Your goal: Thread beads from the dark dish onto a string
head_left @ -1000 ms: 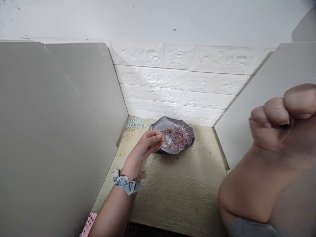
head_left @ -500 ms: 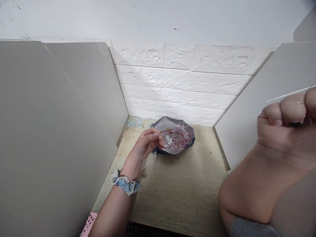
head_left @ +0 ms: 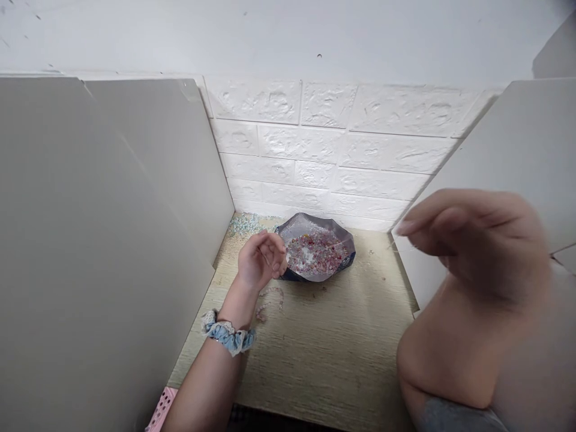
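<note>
My left hand point(head_left: 262, 259) is beside the left rim of a dark bag-like tray point(head_left: 294, 225) with pink, red and clear beads point(head_left: 321, 252) in it. Its fingers are loosely curled and apart, with nothing visible between them. A strand of pink beads point(head_left: 276, 291) lies on the wooden surface just below that hand. At the right, my right hand point(head_left: 472, 240) is raised close to the camera and blurred by motion. Its fingertips point left and seem pinched, with a faint bit of thin thread point(head_left: 393, 245) near them.
Pale blue and green beads point(head_left: 245, 224) are scattered at the back left of the wooden surface point(head_left: 324, 354). Grey panels point(head_left: 135, 210) rise on both sides, with a white brick-patterned wall point(head_left: 319, 144) behind. Something pink with holes point(head_left: 162, 408) shows at the lower left.
My right hand has come left and down, its fingers now pointing left. My left hand has loosened from the thread. The taut thread has gone slack, and the bead strand lies lower on the surface.
</note>
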`<action>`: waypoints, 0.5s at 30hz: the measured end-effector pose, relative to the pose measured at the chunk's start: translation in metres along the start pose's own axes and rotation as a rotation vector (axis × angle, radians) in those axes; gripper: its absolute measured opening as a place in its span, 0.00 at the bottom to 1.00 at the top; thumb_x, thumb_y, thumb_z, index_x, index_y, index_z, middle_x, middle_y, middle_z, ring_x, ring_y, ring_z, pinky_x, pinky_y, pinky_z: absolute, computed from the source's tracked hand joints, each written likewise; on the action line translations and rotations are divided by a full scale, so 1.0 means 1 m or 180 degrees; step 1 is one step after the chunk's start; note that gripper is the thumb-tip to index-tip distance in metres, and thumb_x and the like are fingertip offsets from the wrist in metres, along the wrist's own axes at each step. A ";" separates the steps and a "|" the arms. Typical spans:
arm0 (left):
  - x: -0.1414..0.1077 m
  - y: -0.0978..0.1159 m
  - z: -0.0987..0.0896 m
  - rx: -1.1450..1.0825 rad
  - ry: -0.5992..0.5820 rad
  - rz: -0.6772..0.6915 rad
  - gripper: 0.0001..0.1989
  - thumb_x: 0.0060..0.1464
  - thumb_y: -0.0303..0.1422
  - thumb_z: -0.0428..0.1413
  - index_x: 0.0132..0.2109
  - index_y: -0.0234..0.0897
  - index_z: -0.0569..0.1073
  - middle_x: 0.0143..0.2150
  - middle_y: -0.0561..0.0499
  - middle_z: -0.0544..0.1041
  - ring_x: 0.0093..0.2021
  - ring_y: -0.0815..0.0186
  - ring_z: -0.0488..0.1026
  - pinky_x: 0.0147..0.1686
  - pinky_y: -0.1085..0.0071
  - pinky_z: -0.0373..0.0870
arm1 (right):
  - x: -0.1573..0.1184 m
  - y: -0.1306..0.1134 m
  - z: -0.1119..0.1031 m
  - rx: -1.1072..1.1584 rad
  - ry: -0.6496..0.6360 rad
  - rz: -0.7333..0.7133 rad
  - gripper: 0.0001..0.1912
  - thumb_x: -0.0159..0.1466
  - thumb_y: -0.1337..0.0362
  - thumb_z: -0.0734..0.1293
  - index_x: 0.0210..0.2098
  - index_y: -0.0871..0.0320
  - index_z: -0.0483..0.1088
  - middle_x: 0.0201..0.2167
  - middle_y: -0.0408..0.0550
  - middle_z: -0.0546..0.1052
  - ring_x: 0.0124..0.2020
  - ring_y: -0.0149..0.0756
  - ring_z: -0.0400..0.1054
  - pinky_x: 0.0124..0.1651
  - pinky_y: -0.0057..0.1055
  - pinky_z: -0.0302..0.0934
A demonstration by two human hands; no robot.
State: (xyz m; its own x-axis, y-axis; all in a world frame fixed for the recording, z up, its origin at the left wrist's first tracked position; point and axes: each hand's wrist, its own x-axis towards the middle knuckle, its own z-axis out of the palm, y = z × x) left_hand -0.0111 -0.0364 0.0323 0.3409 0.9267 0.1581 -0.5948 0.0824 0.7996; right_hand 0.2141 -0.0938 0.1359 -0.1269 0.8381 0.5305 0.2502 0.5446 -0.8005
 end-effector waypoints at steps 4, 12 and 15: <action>0.003 0.001 0.002 -0.0198 0.0313 -0.0002 0.16 0.47 0.43 0.53 0.25 0.33 0.74 0.09 0.57 0.59 0.07 0.78 0.49 0.10 0.79 0.44 | 0.011 0.007 0.006 -0.0475 -0.0236 -0.0045 0.19 0.58 0.48 0.66 0.41 0.53 0.71 0.15 0.40 0.60 0.16 0.26 0.46 0.19 0.27 0.39; 0.007 -0.003 0.004 0.0068 0.0834 0.0281 0.18 0.48 0.44 0.52 0.24 0.32 0.72 0.11 0.59 0.52 0.10 0.79 0.44 0.12 0.79 0.40 | 0.036 0.020 0.038 0.1168 0.0848 0.0019 0.25 0.63 0.42 0.52 0.47 0.51 0.62 0.31 0.45 0.68 0.13 0.21 0.37 0.14 0.26 0.29; 0.008 -0.007 0.005 0.0316 0.0902 0.0308 0.14 0.46 0.41 0.53 0.25 0.32 0.72 0.13 0.59 0.54 0.12 0.79 0.47 0.13 0.79 0.41 | 0.043 0.032 0.054 0.1604 0.0574 0.0319 0.26 0.62 0.40 0.49 0.47 0.50 0.60 0.26 0.41 0.62 0.13 0.21 0.36 0.15 0.24 0.30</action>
State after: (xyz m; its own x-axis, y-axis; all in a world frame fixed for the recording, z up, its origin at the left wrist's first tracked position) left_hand -0.0005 -0.0313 0.0303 0.0613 0.9949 0.0796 -0.5359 -0.0345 0.8435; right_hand 0.1648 -0.0386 0.1181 0.0515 0.8922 0.4488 -0.2443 0.4470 -0.8605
